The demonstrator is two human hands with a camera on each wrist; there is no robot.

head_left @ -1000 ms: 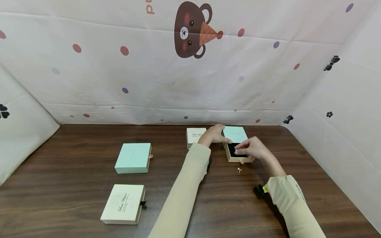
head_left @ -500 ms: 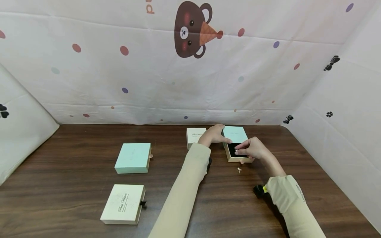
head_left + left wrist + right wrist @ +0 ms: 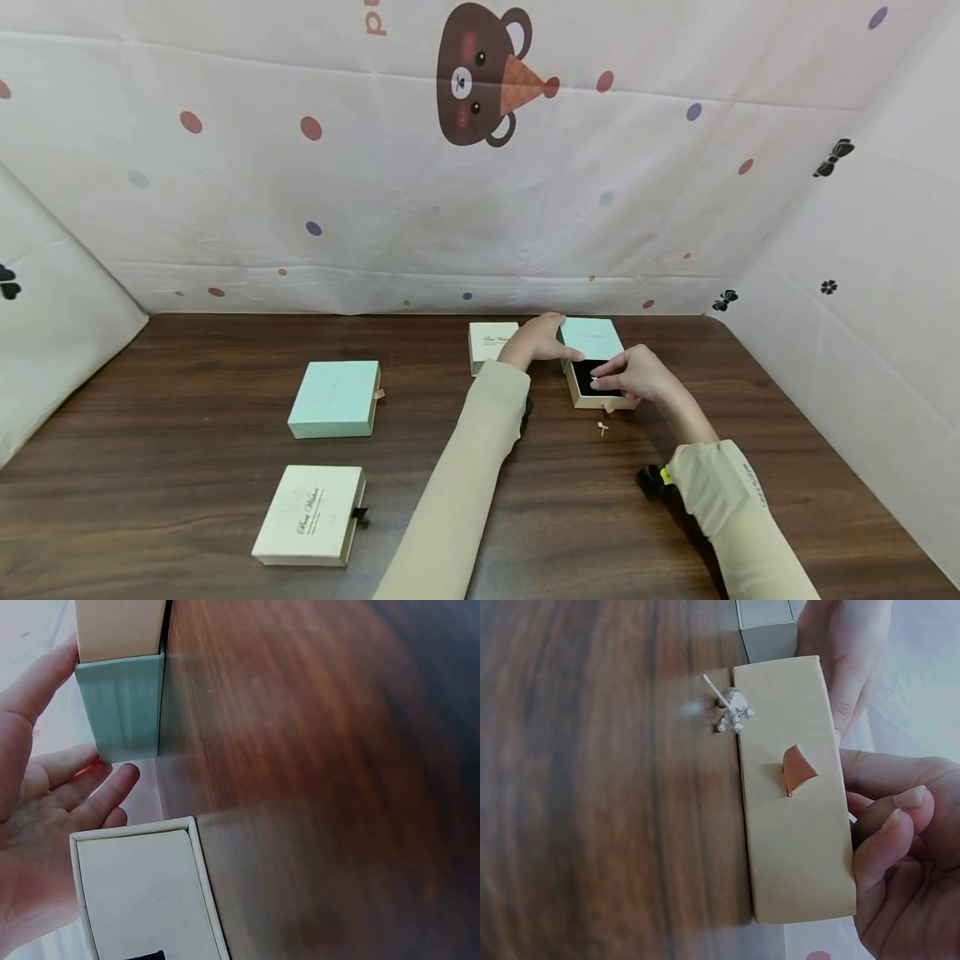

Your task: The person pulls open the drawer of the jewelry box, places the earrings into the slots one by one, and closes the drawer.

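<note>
At the back right, a mint jewelry box (image 3: 592, 337) has its cream drawer (image 3: 596, 402) pulled out toward me, baring a black insert (image 3: 588, 372). My left hand (image 3: 534, 339) holds the mint sleeve at its left side, thumb near the front and fingers round the back corner. Over the insert my right hand (image 3: 643, 373) pinches a small shiny white piece of jewelry (image 3: 595, 379) between thumb and forefinger; it is mostly hidden by the fingertips. A silvery stud earring (image 3: 731, 709) lies on the wood just before the drawer, near its ribbon tab (image 3: 798, 771).
A small white box (image 3: 491, 337) stands left of the mint one, partly behind my left wrist. Farther left are another mint box (image 3: 336, 396) and a larger white box (image 3: 309, 508). A printed cloth wall (image 3: 360, 183) rises behind the table.
</note>
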